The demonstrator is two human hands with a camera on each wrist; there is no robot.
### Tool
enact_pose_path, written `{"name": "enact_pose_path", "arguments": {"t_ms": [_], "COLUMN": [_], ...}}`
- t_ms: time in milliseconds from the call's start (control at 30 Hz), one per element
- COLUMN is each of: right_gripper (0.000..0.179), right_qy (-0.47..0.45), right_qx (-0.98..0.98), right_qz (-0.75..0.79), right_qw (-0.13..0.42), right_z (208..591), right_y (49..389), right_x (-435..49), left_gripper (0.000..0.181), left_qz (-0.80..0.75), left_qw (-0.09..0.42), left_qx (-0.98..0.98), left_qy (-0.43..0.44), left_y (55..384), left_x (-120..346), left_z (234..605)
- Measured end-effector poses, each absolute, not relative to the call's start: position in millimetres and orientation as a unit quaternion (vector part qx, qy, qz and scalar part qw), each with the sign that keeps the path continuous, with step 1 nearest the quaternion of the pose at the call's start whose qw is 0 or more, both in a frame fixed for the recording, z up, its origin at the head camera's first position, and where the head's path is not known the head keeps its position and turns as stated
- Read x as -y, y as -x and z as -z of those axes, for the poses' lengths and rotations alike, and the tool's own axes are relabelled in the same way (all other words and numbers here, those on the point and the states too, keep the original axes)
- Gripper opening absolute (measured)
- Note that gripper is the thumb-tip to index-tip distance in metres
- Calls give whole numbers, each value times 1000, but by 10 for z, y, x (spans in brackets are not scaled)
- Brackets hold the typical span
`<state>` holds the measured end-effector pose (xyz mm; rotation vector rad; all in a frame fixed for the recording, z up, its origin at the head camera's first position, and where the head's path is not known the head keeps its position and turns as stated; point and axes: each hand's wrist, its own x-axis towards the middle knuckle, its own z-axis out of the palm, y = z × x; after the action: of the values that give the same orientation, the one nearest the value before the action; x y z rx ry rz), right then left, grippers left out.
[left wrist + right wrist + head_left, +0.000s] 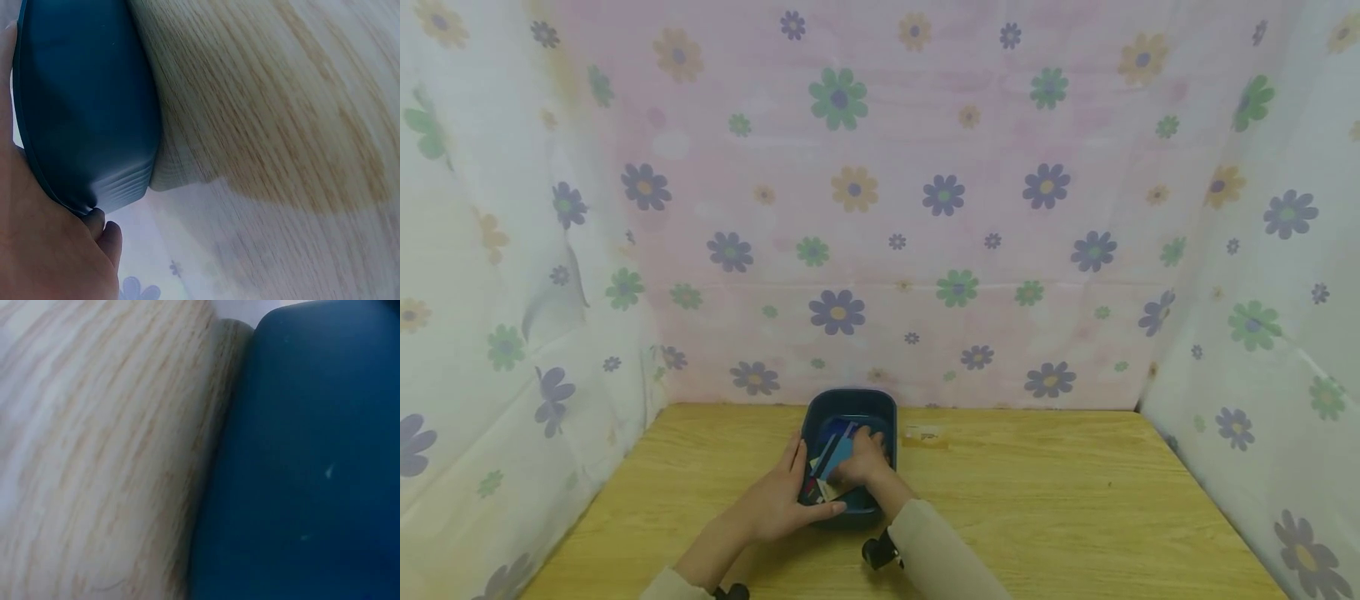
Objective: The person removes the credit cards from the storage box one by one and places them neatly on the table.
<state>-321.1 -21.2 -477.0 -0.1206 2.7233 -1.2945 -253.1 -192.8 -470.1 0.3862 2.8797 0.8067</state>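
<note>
A dark blue plastic bin [853, 400] stands on the table, with several cards lying inside it. My left hand [775, 502] grips its near left corner, fingers along the left side and thumb across the front rim. In the left wrist view, curled fingertips [110, 240] show at the bin's rim. My right hand [867, 462] reaches down into the bin and pinches a light blue card [842, 450] with a dark stripe; part of its grip is hidden. A yellowish card [831, 490] lies below that one, beside the left hand's thumb. The right wrist view shows only the bin's outer wall [300, 456] and tabletop.
The wood-grain table [1037, 500] runs back to a flower-patterned cloth [880, 275], which also hangs at both sides. A strip of tape [925, 436] sticks to the tabletop right of the bin. A black wrist mount [880, 550] sits under the right forearm.
</note>
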Motion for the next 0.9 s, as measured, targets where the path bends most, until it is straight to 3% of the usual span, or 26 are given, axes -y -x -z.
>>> {"name": "enact_pose_path", "arguments": {"t_ms": [67,267,433,667,900], "right_gripper": [103,61,45,46,55], "right_qy": [35,36,37,37,27], "right_qx": [-897,-892,-885,-871,-843], "right_qz": [438,450,463,488,538], "right_qw": [49,3,-19,-38,1], "right_z": [4787,4820,4833,4888,4845], "right_y": [3224,3236,3230,3290,3266], "right_x": [217,209,188,206,200], "left_gripper": [125,126,125,124,124], "left_qz": [-265,-267,-269,-265,-266], "left_qw": [63,60,56,59,56], "left_qx": [-954,-954,-953,-955,-954], "left_qy": [-126,-123,-127,-122,-125], "left_y": [2533,2542,2542,2535,2540], "left_x": [1927,1924,1928,1923,1922], "left_z": [4700,4718,4720,4687,4714]}}
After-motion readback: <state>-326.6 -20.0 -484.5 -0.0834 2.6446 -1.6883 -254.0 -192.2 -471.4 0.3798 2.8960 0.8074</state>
